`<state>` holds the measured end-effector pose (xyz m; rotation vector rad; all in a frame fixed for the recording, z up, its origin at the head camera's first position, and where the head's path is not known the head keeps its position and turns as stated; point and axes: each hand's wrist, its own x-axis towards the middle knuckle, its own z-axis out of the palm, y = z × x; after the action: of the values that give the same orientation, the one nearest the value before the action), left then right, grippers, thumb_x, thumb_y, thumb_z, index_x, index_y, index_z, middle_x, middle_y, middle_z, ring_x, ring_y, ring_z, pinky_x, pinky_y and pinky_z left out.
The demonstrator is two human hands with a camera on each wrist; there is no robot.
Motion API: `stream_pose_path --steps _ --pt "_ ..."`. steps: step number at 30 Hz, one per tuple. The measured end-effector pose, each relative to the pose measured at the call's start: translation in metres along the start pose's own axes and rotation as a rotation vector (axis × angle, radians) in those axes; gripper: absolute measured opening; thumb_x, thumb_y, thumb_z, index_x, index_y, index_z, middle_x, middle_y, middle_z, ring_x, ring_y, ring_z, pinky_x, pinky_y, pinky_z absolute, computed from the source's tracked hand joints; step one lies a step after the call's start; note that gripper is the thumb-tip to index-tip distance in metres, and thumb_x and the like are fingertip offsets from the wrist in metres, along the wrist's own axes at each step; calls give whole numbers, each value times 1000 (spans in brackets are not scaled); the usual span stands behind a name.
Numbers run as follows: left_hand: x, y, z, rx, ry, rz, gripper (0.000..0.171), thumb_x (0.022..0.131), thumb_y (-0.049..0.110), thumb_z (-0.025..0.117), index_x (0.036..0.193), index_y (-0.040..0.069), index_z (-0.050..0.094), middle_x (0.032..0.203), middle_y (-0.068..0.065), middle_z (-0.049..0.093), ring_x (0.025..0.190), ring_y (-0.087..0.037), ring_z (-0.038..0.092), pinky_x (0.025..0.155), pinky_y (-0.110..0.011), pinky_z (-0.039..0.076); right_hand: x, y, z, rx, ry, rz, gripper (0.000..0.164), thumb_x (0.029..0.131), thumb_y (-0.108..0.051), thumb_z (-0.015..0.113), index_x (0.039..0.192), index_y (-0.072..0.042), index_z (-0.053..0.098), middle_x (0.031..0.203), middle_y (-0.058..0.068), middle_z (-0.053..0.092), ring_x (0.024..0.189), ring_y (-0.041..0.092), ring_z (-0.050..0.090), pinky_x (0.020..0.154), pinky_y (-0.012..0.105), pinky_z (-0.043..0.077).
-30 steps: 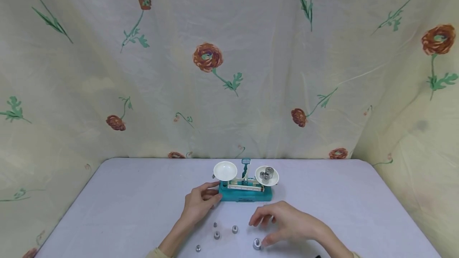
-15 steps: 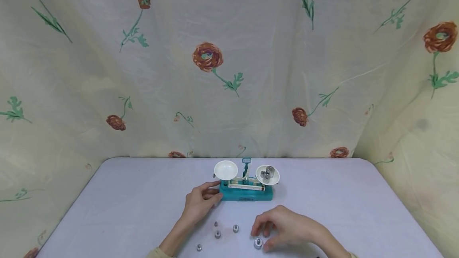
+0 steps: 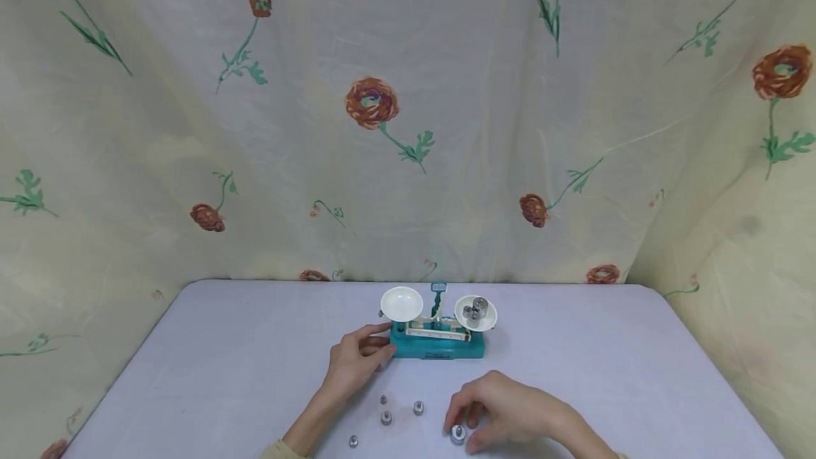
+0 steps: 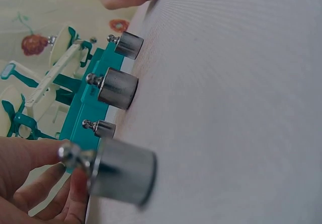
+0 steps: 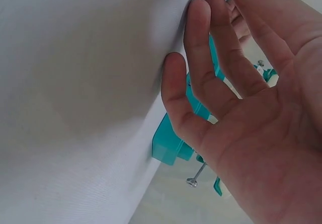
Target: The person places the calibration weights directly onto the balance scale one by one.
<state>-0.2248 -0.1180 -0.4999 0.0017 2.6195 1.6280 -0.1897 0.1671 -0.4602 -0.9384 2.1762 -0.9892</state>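
Note:
A teal balance scale point(image 3: 438, 347) with two white pans stands at the middle of the table. My left hand point(image 3: 357, 363) grips the left end of its base, thumb at the front corner. In front of the scale, my right hand point(image 3: 500, 409) pinches a large metal weight point(image 3: 457, 435) between thumb and index finger, and the weight stands upright at the table surface. The other right fingers curve loosely towards the table in the right wrist view. Several weights point(image 3: 474, 309) lie in the right pan, while the left pan point(image 3: 401, 304) holds nothing.
Several smaller metal weights stand between the forearms, among them one weight point(image 3: 386, 418) near the middle and another point(image 3: 353, 440) near the front. A pale cloth covers the table point(image 3: 255, 360). Behind it hangs a flowered curtain point(image 3: 446, 197).
My right hand has come down and its thumb and index finger have closed in on the large weight. The left hand has stayed at the scale's base.

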Motion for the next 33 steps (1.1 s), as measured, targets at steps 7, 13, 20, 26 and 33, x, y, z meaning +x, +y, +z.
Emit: stream_pose_path --steps 7,13,20,26,33 --pt "-1 2 0 4 5 -8 46 98 20 80 142 13 69 121 -15 80 92 -15 78 72 -28 64 2 1 1 -3 7 27 24 89 -14 87 110 -23 81 101 -17 77 87 -2 65 82 18 57" --pt "-1 2 0 8 4 -7 46 98 20 80 142 12 70 120 -15 80 91 -15 78 71 -27 64 4 4 3 2 16 31 23 89 -13 87 109 -23 82 100 -17 77 85 -3 63 79 17 56" --pt "0 -1 2 15 4 -30 45 97 19 80 141 13 70 121 -15 80 91 -14 78 70 -27 64 5 4 6 -10 22 47 21 88 -13 88 105 -25 82 97 -19 76 83 -4 62 78 17 55" --pt "1 -1 3 13 8 -50 45 98 20 80 142 14 70 120 -14 80 90 -13 77 72 -28 64 6 2 6 -57 25 47 20 89 -14 88 104 -25 81 94 -21 73 82 -5 61 78 17 55" --pt "1 0 3 15 13 -38 45 98 19 79 141 14 70 120 -14 80 90 -13 77 71 -27 64 5 2 6 -83 30 35 19 89 -17 88 104 -24 79 94 -20 72 84 -6 61 79 17 55"
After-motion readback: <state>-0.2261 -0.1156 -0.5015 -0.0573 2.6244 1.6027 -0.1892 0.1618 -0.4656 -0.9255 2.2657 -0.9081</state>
